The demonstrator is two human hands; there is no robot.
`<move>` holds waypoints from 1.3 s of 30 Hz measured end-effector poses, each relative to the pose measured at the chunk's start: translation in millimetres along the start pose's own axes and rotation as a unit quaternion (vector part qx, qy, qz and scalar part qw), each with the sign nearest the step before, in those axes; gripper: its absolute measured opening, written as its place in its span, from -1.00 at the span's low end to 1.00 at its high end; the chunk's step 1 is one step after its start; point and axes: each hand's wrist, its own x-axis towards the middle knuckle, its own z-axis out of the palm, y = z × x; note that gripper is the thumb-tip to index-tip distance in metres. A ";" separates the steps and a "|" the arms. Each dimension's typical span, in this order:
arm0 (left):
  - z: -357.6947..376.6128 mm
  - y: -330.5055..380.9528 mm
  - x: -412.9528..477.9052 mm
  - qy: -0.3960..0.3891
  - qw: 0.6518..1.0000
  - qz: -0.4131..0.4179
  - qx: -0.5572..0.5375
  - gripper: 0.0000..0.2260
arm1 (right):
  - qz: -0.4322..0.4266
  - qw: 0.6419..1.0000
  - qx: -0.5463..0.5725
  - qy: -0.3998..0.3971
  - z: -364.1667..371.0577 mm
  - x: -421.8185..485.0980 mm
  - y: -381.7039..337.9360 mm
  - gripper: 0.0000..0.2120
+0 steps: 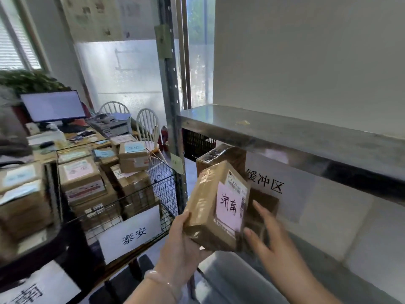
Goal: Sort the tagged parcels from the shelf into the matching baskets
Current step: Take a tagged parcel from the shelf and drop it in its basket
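My left hand (182, 242) grips a brown cardboard parcel (208, 207) from below and lifts it in front of the shelf; its pink tag (229, 205) carries handwritten characters. My right hand (267, 235) is just right of it, fingers straight, reaching to a darker parcel (263, 207) on the lower shelf. Another brown parcel (219, 156) sits behind, under the metal shelf board (285, 132). To the left stands a wire basket (162, 183) holding several tagged parcels, with a white sign (131, 233) on its front.
More baskets of parcels (26, 198) stand at the far left, one with a sign (32, 290) low down. A white label with three characters (265, 181) hangs on the shelf's back wall. A desk with a monitor (52, 106), two white chairs and the shelf's upright post (173, 106) lie behind.
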 end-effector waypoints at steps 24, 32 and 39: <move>-155.5 202.1 -57.4 0.170 0.947 0.212 0.173 -0.58 | -0.146 0.957 0.104 -0.230 197.3 113.5 -160.2 -0.34; -234.7 305.4 -92.9 0.265 0.932 0.241 0.049 -0.69 | -0.172 0.943 0.116 -0.258 295.3 141.9 -200.5 -0.44; -294.2 417.3 -66.2 0.350 0.898 0.232 0.134 -0.76 | -0.180 0.946 0.113 -0.244 353.7 163.1 -223.9 -0.48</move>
